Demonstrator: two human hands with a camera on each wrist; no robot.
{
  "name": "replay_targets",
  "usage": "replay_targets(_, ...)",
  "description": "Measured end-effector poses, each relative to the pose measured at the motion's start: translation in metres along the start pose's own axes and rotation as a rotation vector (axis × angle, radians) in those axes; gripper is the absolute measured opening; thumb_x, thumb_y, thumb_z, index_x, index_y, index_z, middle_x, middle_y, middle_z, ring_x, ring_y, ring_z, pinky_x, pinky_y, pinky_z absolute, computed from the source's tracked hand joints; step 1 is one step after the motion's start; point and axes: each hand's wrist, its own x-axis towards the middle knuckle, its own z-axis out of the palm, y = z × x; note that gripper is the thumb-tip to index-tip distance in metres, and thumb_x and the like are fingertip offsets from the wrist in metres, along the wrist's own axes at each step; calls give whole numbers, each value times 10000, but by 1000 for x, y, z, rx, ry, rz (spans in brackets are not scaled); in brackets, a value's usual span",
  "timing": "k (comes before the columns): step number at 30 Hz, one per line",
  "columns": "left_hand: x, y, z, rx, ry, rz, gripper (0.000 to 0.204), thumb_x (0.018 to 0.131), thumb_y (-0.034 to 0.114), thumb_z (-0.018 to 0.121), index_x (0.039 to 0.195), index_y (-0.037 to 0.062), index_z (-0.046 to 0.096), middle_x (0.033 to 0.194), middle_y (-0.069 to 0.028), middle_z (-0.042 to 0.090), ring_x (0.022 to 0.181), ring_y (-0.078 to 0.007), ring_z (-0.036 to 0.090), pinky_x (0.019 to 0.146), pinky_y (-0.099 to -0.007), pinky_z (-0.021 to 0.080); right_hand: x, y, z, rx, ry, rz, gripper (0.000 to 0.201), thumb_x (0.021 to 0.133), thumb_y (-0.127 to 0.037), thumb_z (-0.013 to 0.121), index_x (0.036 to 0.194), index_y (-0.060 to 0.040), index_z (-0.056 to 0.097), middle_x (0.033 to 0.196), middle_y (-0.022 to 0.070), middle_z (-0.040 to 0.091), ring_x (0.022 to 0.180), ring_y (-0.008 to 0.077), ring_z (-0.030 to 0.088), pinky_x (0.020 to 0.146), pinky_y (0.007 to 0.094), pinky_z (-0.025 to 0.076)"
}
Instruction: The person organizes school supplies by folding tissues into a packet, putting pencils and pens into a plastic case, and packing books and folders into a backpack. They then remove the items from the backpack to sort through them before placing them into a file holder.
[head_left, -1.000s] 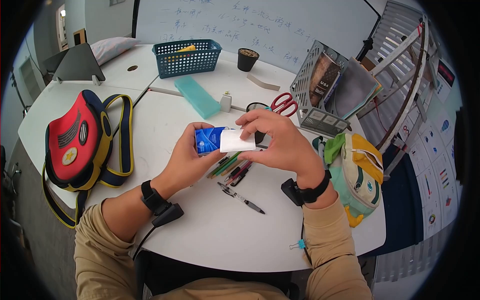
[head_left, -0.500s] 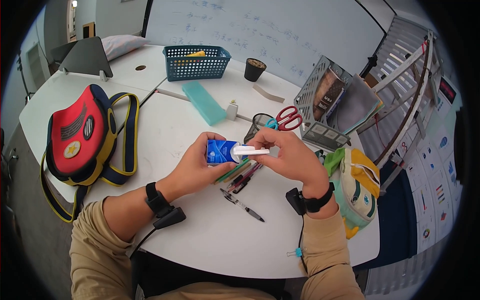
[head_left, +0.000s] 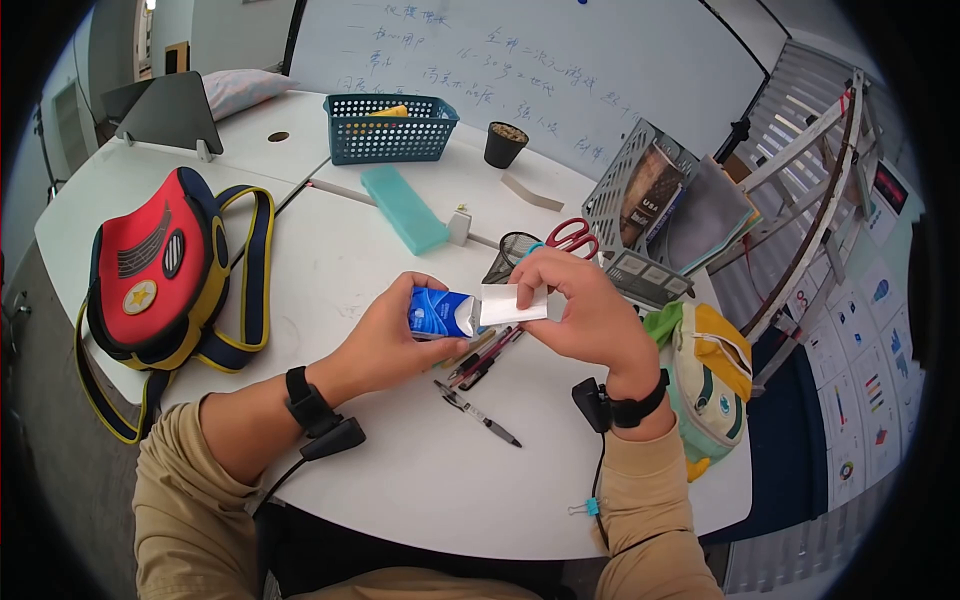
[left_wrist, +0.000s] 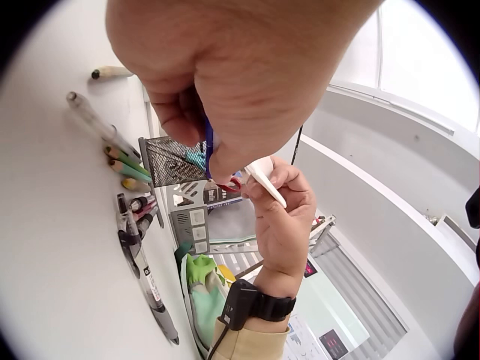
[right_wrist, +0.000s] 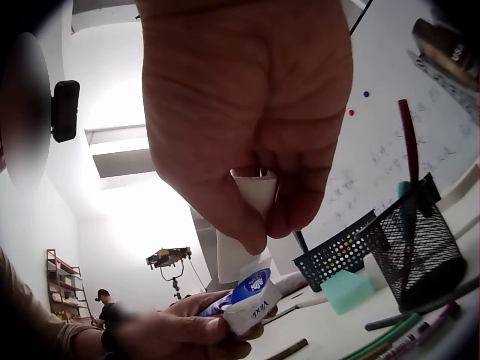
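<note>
My left hand [head_left: 375, 340] grips a blue tissue pack [head_left: 430, 312] between thumb and fingers. In the right wrist view the pack's white end [right_wrist: 252, 309] faces up. Just right of the pack, my right hand [head_left: 592, 318] pinches a white folded tissue [head_left: 500, 306]. The left wrist view catches that tissue edge-on, a thin white fold [left_wrist: 265, 184] at the right fingertips. Both hands are raised over the pencils and pens [head_left: 478, 362] lying on the table. Closer to the body lies a pen [head_left: 482, 414].
Behind the right hand stand a mesh pen cup [head_left: 505, 258] and red-handled scissors [head_left: 575, 238]. A red backpack [head_left: 150, 275] is at left, a green and yellow bag [head_left: 705, 380] at right. Farther back are a teal case [head_left: 405, 208], a basket [head_left: 390, 135] and a file rack [head_left: 625, 200].
One second ago the tissue met the pack's open end; now it sits slightly to the right of it, pulled along by my right hand. The left hand still holds the pack.
</note>
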Motion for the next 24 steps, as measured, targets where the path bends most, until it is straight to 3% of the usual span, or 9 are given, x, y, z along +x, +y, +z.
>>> replay_targets(9, -2, 7, 0, -17, -17, -17, 719, 911, 257, 1016, 1410, 42, 545, 1161, -79, 737, 973, -103, 739, 807, -272, 637, 3, -6, 2, 43, -1, -14, 253, 866, -136, 987, 985, -17, 797, 1074, 72, 769, 974, 243, 756, 834, 351, 590)
replay_targets(15, -2, 7, 0, -11, -8, 15, 720, 898, 256, 1029, 1388, 33, 550, 1172, -76, 729, 1019, -105, 741, 861, -280, 649, 1, -4, 8, 45, -17, -7, 177, 937, -143, 932, 1010, -3, 852, 1045, 83, 803, 904, 225, 771, 780, 332, 594)
replay_targets(24, -4, 4, 2, 46, 24, 92, 722, 859, 278, 1059, 1333, 25, 578, 1174, -74, 725, 1004, -110, 737, 881, -282, 640, 3, -3, 14, 74, 27, -8, 162, 940, -132, 924, 990, -5, 838, 1025, 77, 812, 894, 205, 771, 760, 327, 590)
